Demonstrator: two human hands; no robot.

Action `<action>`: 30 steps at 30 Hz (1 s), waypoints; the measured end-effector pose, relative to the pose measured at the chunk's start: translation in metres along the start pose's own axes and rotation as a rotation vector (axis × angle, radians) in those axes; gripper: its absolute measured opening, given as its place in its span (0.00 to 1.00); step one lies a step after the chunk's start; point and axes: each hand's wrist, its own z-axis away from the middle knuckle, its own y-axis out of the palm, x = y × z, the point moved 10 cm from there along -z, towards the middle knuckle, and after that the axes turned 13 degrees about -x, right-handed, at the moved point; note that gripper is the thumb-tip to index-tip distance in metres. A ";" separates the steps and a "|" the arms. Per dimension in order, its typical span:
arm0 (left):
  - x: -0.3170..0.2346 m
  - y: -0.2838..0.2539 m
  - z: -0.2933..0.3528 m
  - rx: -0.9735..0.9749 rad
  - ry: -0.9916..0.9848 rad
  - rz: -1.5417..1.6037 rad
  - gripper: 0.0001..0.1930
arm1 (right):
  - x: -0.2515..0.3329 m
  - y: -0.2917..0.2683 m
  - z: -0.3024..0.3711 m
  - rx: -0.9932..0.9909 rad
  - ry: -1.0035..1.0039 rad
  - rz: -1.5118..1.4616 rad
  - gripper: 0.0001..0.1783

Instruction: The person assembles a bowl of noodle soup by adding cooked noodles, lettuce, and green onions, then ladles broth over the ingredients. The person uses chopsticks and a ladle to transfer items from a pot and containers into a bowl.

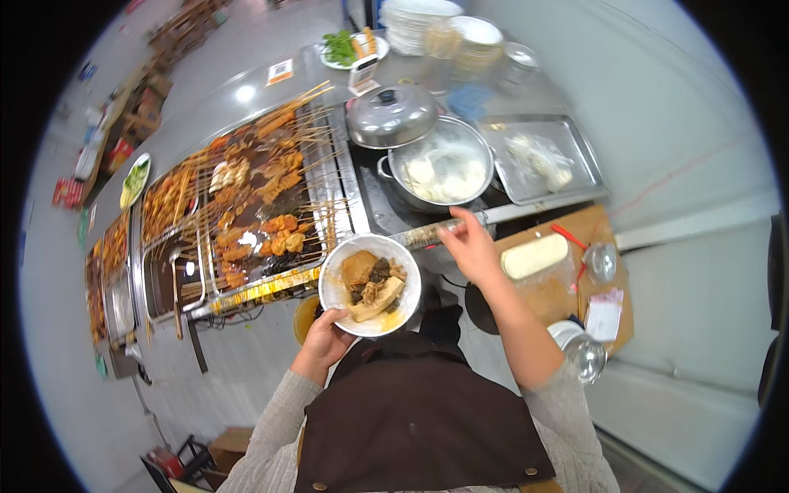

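Observation:
My left hand grips a white bowl by its lower-left rim, thumb over the edge. Inside it lie pieces of brown and tan food, some dark, with a little yellowish broth. To the right, my right hand hovers by the front edge of the counter, thumb and fingers apart, with nothing visible in it. Just beyond that hand stands a steel pot holding pale food under steam. A domed metal lid with a dark knob rests partly over the pot's far left side.
Trays of skewers in dark broth fill the left counter, with a ladle in one. A metal tray with a plastic bag sits right of the pot. Stacked bowls stand behind. A wooden board holds a white block.

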 end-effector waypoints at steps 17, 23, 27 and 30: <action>0.010 0.040 0.033 -0.115 0.283 0.367 0.35 | -0.168 0.004 -0.112 -0.006 0.700 -1.022 0.16; 0.016 0.046 0.022 -0.118 0.273 0.387 0.35 | -0.201 -0.015 -0.088 -0.124 0.906 -1.271 0.14; 0.013 0.041 0.012 -0.109 0.247 0.365 0.35 | -0.205 -0.027 -0.092 -0.181 0.857 -1.366 0.15; 0.007 0.038 0.013 -0.067 0.246 0.357 0.35 | -0.206 -0.046 -0.098 -0.246 0.788 -1.426 0.14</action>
